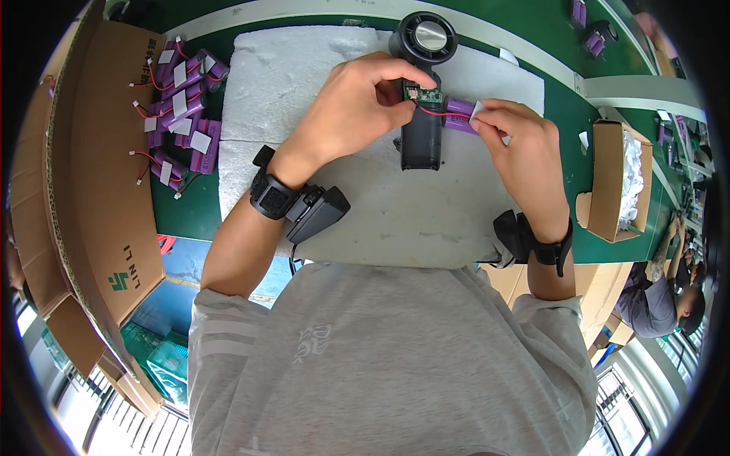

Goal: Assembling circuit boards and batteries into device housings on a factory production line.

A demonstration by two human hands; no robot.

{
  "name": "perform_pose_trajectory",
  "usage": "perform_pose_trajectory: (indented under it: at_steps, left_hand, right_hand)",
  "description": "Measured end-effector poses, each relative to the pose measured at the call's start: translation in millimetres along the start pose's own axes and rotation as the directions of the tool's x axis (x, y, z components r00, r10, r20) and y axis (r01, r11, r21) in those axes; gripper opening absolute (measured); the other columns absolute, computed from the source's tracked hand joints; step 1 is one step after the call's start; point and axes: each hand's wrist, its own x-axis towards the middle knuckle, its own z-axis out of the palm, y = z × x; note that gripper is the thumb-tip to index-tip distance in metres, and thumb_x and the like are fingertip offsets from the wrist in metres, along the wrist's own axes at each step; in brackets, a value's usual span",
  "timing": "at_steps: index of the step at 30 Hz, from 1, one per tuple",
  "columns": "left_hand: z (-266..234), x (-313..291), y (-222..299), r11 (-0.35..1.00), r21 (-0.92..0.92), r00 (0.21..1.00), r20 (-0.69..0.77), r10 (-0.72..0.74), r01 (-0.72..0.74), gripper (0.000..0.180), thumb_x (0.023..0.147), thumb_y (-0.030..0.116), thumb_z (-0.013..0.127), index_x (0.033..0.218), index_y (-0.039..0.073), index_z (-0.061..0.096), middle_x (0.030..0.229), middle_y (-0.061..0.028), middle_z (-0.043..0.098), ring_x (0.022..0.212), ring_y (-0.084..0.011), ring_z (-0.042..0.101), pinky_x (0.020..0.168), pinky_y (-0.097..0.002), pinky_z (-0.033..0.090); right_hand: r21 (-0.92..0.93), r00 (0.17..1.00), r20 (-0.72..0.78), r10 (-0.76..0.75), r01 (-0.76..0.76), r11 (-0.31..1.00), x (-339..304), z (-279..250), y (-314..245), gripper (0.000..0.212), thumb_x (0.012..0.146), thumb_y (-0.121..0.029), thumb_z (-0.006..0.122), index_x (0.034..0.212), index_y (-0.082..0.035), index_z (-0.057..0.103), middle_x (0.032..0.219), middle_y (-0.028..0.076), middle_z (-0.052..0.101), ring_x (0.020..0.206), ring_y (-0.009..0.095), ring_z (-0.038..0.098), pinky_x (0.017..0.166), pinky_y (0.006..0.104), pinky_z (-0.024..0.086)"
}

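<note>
A black handheld fan (420, 148) lies on the grey-white foam work surface, its round head (430, 38) pointing away from me. Its handle is uncovered at the upper part, where a green circuit board (430, 96) shows. My left hand (357, 106) grips the fan by this board, index finger at the top and thumb at the left side. A purple battery pack (458, 114) sits just right of the handle, and its red wire runs to the board near my left thumb. My right hand (525, 140) pinches a white pad (477, 111) at the pack's right end.
Several purple battery packs (182, 102) with wires and white pads are heaped on the green table at left, beside a tall cardboard box (114, 152). A small open carton (608, 182) with white scraps stands at right. Another person (658, 304) sits far right.
</note>
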Motion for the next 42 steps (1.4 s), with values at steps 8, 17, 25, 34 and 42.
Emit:
perform_pose_trajectory:
  at_steps: [8,17,25,34,42]
  left_hand:
    - [-2,-1,6,0.994,0.071,0.996,-0.029,0.082,-0.08,0.032,0.073,-0.003,0.065,0.102,0.01,0.07,0.086,-0.0096,0.063,0.07,-0.0181,0.061,0.065,-0.0301,0.052]
    - [0,-7,6,0.988,0.073,0.99,-0.031,0.136,-0.133,0.033,0.073,-0.006,0.064,0.102,0.007,0.068,0.087,-0.0099,0.064,0.071,-0.0197,0.062,0.066,-0.031,0.052]
    - [-4,-1,11,0.991,0.106,0.996,0.04,0.077,-0.081,0.034,0.076,-0.008,0.063,0.107,0.006,0.067,0.095,-0.0076,0.066,0.078,-0.0162,0.064,0.07,-0.0279,0.052]
    - [-3,-3,10,0.991,0.108,0.996,0.04,0.078,-0.082,0.034,0.076,-0.007,0.063,0.107,0.006,0.067,0.094,-0.0069,0.066,0.077,-0.0151,0.063,0.069,-0.0271,0.052]
    - [-5,-2,12,0.995,0.088,0.997,0.061,0.052,-0.057,0.032,0.078,-0.007,0.064,0.106,0.006,0.067,0.097,-0.0048,0.065,0.077,-0.0119,0.061,0.068,-0.0241,0.05]
  right_hand:
    - [-0.237,0.978,0.207,-0.04,0.09,0.967,16,-7,-23,0.005,0.073,0.001,0.066,0.073,0.003,0.061,0.08,0.018,0.065,0.069,0.036,0.063,0.065,0.0413,0.052]
    - [-0.176,0.994,0.089,0.056,-0.04,0.984,9,0,-22,0.007,0.073,0.0,0.065,0.071,0.003,0.06,0.074,0.016,0.064,0.069,0.034,0.063,0.066,0.0404,0.051]
    - [-0.035,0.999,0.032,0.029,-0.028,0.999,8,-3,-13,0.005,0.076,-0.001,0.066,0.077,0.003,0.063,0.077,0.014,0.066,0.069,0.032,0.063,0.065,0.0404,0.05]
    - [-0.129,0.996,0.088,-0.005,0.016,0.991,5,5,-15,0.009,0.076,-0.001,0.062,0.081,0.005,0.057,0.084,0.019,0.056,0.078,0.035,0.058,0.07,0.0422,0.048]
    - [-0.037,0.997,0.067,-0.024,0.027,0.999,1,7,4,0.015,0.074,0.0,0.059,0.086,0.007,0.051,0.088,0.019,0.05,0.08,0.035,0.055,0.073,0.0411,0.048]
